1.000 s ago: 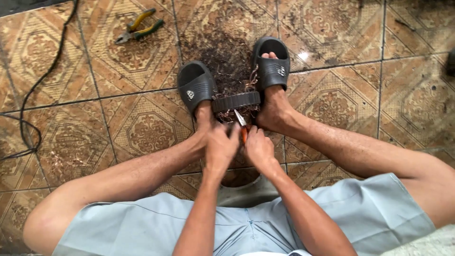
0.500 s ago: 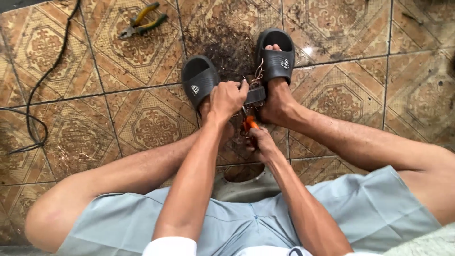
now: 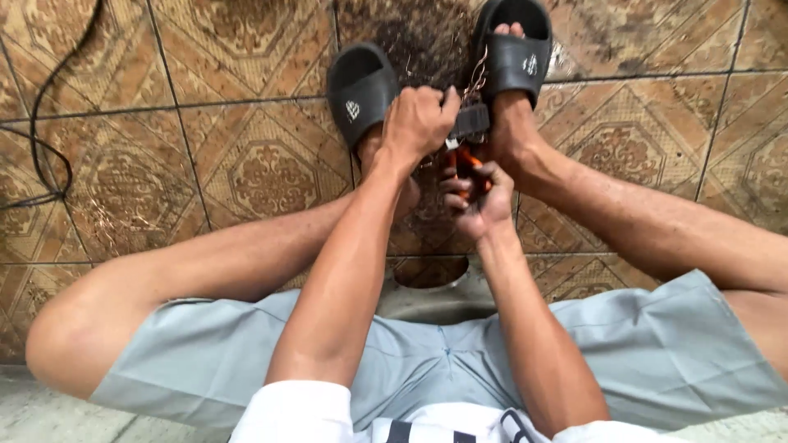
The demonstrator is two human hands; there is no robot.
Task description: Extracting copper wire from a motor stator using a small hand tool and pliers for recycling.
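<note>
Far left, black cable (image 3: 37, 156) snaking over patterned brown floor tiles (image 3: 246, 164). Next, left black slipper (image 3: 359, 89). Left hand (image 3: 419, 121) fisted tight over dark flat block (image 3: 469, 121) pinned between both feet. Just below, right hand (image 3: 476, 193) clenched around orange-handled tool (image 3: 464, 164), tip meeting block. Right slipper (image 3: 515, 51) alongside, copper wire strands (image 3: 476, 74) between slippers.

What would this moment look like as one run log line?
left hand: gripping dark block between sandals | right hand: holding orange-handled tool | floor: patterned tile
</note>
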